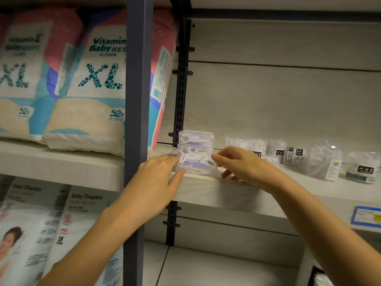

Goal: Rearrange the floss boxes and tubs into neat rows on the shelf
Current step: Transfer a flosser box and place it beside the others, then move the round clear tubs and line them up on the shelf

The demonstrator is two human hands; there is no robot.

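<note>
Both hands are on the same thing here. The left hand (158, 176) has its fingers laid pretty straight against the left side of the stack of clear floss boxes (195, 153), with the thumb down at the lower front corner. The right hand (245, 164) comes in from the other side with its top fingertips touching the right face of the stack. Its lower fingers curl down toward the shelf (226, 190) and hold nothing. So it's more a two-sided squeeze than a real grab.

The stack sits at the left end of the shelf, close to the front edge and just beside the black slotted rail (181, 89). Further right along the shelf there's a loose line of clear floss packs (246, 144) and a couple of floss tubs (362, 170), not really squared up with each other.

My read is that this is the squaring-up step, nudging the boxes flush so they line up as one tidy column. The next move probably needs light, even pressure from both sides, since these slick little boxes look like they'd slide off each other easily. After that, the stuff on the right wants pulling into the same row.
</note>
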